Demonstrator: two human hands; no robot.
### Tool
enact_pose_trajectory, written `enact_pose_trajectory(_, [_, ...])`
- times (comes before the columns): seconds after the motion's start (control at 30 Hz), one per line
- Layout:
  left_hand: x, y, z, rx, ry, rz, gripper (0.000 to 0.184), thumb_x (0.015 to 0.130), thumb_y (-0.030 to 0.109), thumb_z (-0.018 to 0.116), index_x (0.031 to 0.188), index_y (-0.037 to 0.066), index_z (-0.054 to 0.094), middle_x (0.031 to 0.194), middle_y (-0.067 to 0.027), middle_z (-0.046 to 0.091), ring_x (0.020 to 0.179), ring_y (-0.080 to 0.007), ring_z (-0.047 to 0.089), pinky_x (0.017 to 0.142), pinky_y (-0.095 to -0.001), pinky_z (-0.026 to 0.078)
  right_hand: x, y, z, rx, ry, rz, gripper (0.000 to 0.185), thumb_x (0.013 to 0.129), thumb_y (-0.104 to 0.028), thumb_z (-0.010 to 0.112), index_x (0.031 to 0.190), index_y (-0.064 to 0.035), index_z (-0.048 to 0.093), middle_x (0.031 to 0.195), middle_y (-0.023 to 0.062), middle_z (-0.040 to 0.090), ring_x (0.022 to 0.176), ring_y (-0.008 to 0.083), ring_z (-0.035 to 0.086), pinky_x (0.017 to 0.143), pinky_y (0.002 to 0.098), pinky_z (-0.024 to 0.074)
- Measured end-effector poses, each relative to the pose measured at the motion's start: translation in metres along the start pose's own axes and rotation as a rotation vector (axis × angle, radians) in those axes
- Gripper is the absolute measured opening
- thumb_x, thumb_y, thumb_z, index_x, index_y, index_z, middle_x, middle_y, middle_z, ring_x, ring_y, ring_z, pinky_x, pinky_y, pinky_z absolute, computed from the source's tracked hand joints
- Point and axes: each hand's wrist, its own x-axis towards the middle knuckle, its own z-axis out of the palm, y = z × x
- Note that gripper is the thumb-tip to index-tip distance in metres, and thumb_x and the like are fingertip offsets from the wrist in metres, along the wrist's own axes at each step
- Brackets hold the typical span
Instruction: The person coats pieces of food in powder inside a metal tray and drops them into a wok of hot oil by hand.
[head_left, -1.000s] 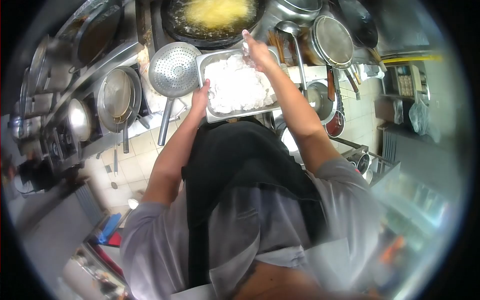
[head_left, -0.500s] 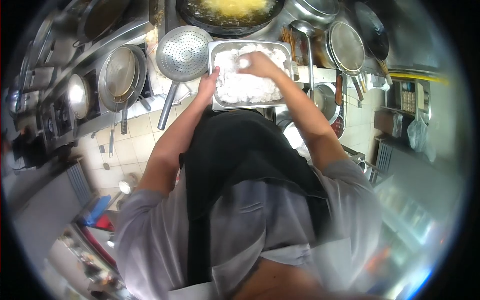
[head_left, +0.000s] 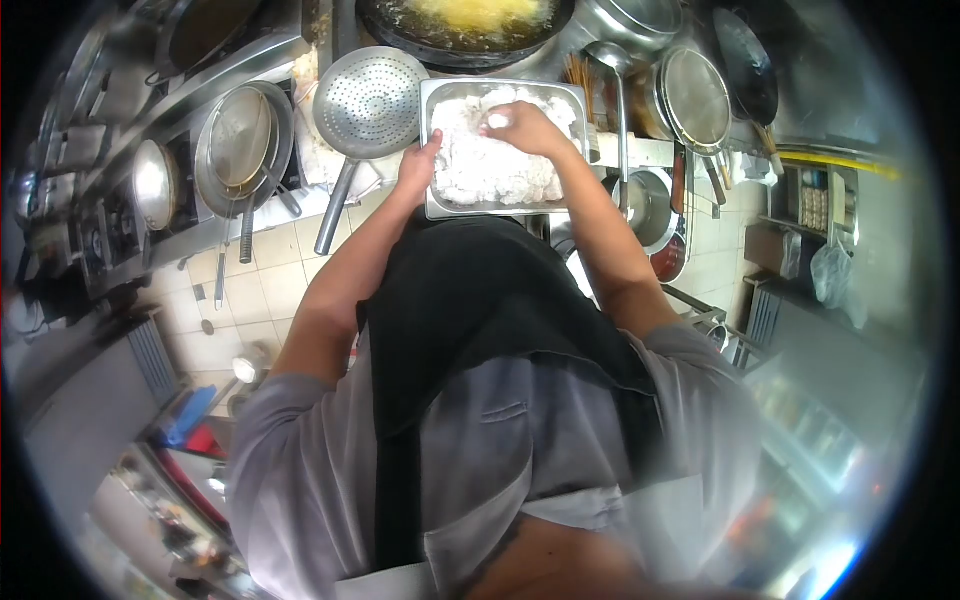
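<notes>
The white food (head_left: 495, 180) lies in the tray (head_left: 500, 209), beneath the right grip (head_left: 530, 131), curled over a white bit (head_left: 497, 120); whether it pinches it, I cannot tell. The left grip (head_left: 417, 168) clasps the tray's side; firm, level support there would suit light fingering. The wok (head_left: 470, 58) edges close beyond both grips, the strainer (head_left: 368, 105) crowds the left; floor (head_left: 283, 265) outside it seems roomier.

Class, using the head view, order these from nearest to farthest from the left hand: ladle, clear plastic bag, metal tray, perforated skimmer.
1. Metal tray: gripped by the left hand.
2. Perforated skimmer: up and left.
3. Ladle: right, past the tray.
4. Clear plastic bag: far right.
</notes>
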Motion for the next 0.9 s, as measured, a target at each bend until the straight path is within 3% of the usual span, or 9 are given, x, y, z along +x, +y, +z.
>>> enact_pose_trajectory(0.1, [0.0, 0.0, 0.0, 0.026, 0.004, 0.0, 0.054, 0.092, 0.044, 0.064, 0.106, -0.009, 0.063, 0.096, -0.0133, 0.066, 0.083, -0.0185, 0.063, 0.075, -0.0319, 0.05, 0.0, 0.025, -0.001, -0.334, 0.048, -0.058, 0.03, 0.082, -0.033, 0.072, 0.103, -0.0112, 0.072, 0.098, 0.0208, 0.069, 0.092, 0.0369, 0.065, 0.084, 0.0424, 0.0506])
enact_pose_trajectory(0.13, [-0.001, 0.002, 0.0, 0.042, 0.015, -0.001, 0.054, 0.092, 0.043, 0.063, 0.106, -0.009, 0.063, 0.096, -0.0132, 0.066, 0.083, -0.0185, 0.063, 0.075, -0.0319, 0.05, -0.001, 0.026, -0.005, -0.377, 0.143, 0.048, 0.032, 0.081, -0.034, 0.072, 0.102, -0.0098, 0.073, 0.1, 0.0214, 0.068, 0.095, 0.0374, 0.065, 0.086, 0.0423, 0.0502])
enact_pose_trajectory(0.17, [-0.003, 0.004, 0.001, 0.057, 0.026, -0.003, 0.053, 0.093, 0.043, 0.063, 0.106, -0.009, 0.063, 0.096, -0.0131, 0.066, 0.082, -0.0184, 0.063, 0.075, -0.0319, 0.05, 0.001, 0.032, -0.006, -0.377, 0.146, 0.05, 0.032, 0.081, -0.034, 0.072, 0.102, -0.0098, 0.073, 0.1, 0.0214, 0.068, 0.095, 0.0374, 0.065, 0.086, 0.0423, 0.0502])
enact_pose_trajectory(0.23, [-0.008, 0.008, 0.004, 0.061, 0.024, 0.007, 0.053, 0.093, 0.043, 0.063, 0.106, -0.009, 0.063, 0.096, -0.013, 0.066, 0.083, -0.0184, 0.062, 0.075, -0.0319, 0.05, 0.01, 0.047, -0.011, -0.281, 0.437, 0.251, 0.038, 0.079, -0.036, 0.074, 0.1, -0.0052, 0.072, 0.102, 0.0237, 0.068, 0.099, 0.0378, 0.065, 0.087, 0.0437, 0.0505])
enact_pose_trajectory(0.27, [-0.011, 0.01, 0.004, 0.064, 0.024, 0.016, 0.053, 0.093, 0.042, 0.062, 0.107, -0.009, 0.063, 0.095, -0.0128, 0.066, 0.083, -0.0183, 0.062, 0.075, -0.0318, 0.05, 0.017, 0.05, -0.015, -0.256, 0.397, 0.403, 0.045, 0.076, -0.041, 0.075, 0.097, -0.0015, 0.072, 0.099, 0.0265, 0.067, 0.097, 0.0386, 0.065, 0.086, 0.0446, 0.0514])
enact_pose_trajectory(0.57, [-0.007, 0.009, 0.002, 0.053, -0.017, -0.029, 0.058, 0.093, 0.043, 0.063, 0.116, -0.011, 0.058, 0.103, -0.0142, 0.065, 0.089, -0.0194, 0.063, 0.079, -0.0337, 0.051, 0.031, 0.061, 0.01, -0.102, 0.589, 0.432, 0.052, 0.074, -0.041, 0.075, 0.102, 0.0029, 0.07, 0.099, 0.0266, 0.068, 0.096, 0.0389, 0.066, 0.085, 0.0425, 0.052])
enact_pose_trajectory(0.7, [-0.012, 0.015, 0.005, 0.01, -0.021, -0.019, 0.057, 0.093, 0.042, 0.063, 0.115, -0.011, 0.059, 0.101, -0.0139, 0.065, 0.088, -0.0194, 0.063, 0.078, -0.0337, 0.052, 0.0, 0.052, -0.018, 0.016, 0.472, 0.318, 0.049, 0.074, -0.038, 0.074, 0.104, -0.0001, 0.07, 0.104, 0.0257, 0.068, 0.1, 0.0383, 0.065, 0.086, 0.041, 0.0518])
enact_pose_trajectory(0.77, [-0.013, 0.016, 0.005, 0.061, -0.005, 0.011, 0.057, 0.093, 0.042, 0.063, 0.114, -0.011, 0.059, 0.101, -0.0139, 0.065, 0.086, -0.0197, 0.064, 0.076, -0.0339, 0.052, -0.012, 0.045, -0.032, 0.088, 0.205, 0.261, 0.052, 0.075, -0.039, 0.073, 0.108, 0.0009, 0.068, 0.106, 0.0267, 0.067, 0.101, 0.0389, 0.065, 0.087, 0.04, 0.0505])
enact_pose_trajectory(0.9, [-0.016, 0.02, 0.007, 0.013, -0.034, -0.01, 0.057, 0.093, 0.042, 0.063, 0.114, -0.011, 0.059, 0.101, -0.0141, 0.065, 0.087, -0.0197, 0.063, 0.077, -0.0336, 0.052, -0.009, 0.046, -0.033, -0.062, -0.006, 0.292, 0.05, 0.079, -0.039, 0.07, 0.109, -0.0004, 0.069, 0.105, 0.0261, 0.067, 0.101, 0.0377, 0.065, 0.089, 0.0404, 0.0501])
